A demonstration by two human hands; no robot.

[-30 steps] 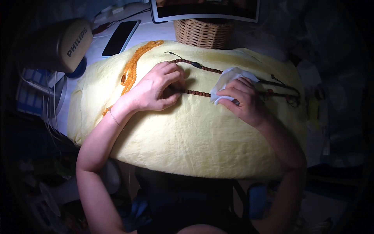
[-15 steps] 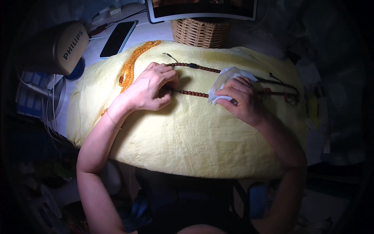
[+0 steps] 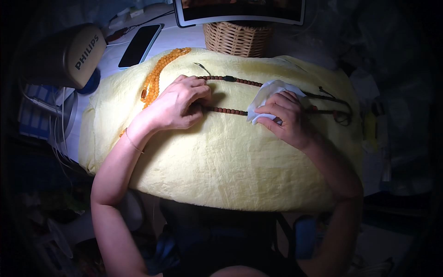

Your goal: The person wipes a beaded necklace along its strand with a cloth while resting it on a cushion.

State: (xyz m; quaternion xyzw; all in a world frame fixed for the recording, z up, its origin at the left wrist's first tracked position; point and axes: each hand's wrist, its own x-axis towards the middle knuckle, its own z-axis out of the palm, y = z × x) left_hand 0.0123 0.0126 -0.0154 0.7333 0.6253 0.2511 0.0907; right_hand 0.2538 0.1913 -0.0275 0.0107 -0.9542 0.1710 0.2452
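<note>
A strand of dark reddish-brown beads (image 3: pixel 230 111) runs in two rows across the pale yellow cloth (image 3: pixel 221 166). My left hand (image 3: pixel 182 102) is closed around its left end, with the fingers curled and the gripped part hidden. In my right hand (image 3: pixel 288 119) a white wiping cloth (image 3: pixel 274 87) is pinched over the strand. Both rows pass under the white cloth, and dark cords with a loop (image 3: pixel 342 118) come out to its right. A black bead or clasp (image 3: pixel 229 78) sits in the upper row. Just left of my left hand lies an orange bead string (image 3: pixel 154 81).
At the back left are a phone (image 3: pixel 140 46) and a Philips lamp head (image 3: pixel 83 55). A wicker basket (image 3: pixel 237 39) stands behind the yellow cloth, with a screen (image 3: pixel 240 19) above it. White cables (image 3: pixel 57 120) hang at the left edge.
The lower row of beads has shifted slightly left toward my left hand. The cord loop at the right has drawn slightly left too. Both hands stay nearly in place.
</note>
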